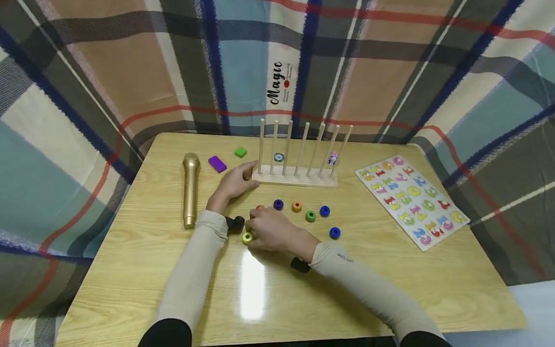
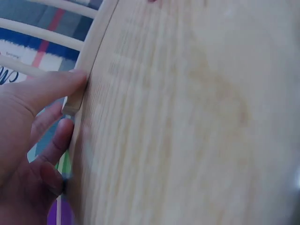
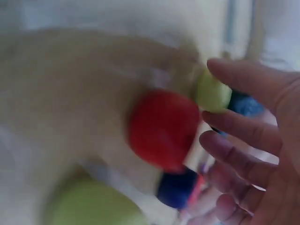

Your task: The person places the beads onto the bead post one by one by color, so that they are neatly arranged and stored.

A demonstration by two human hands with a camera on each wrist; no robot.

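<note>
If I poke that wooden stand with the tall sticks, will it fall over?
Pushed up high, the wooden stand might tip forwards or backwards, since its sticks are tall and its base looks narrow. Pushed low, it would probably slide, because the base looks flat. The left hand holding one end should help steady it.

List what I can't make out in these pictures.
Red bead: head view, mostly hidden by the right hand.
Near yellow bead: right wrist view, blurred and cut off by the bottom edge.
Whether that hand grips the far yellow bead: right wrist view, too blurred.
Pegs: left wrist view, tips cut off by the top and left edges.
Sleeve lettering: head view, too small.
</note>
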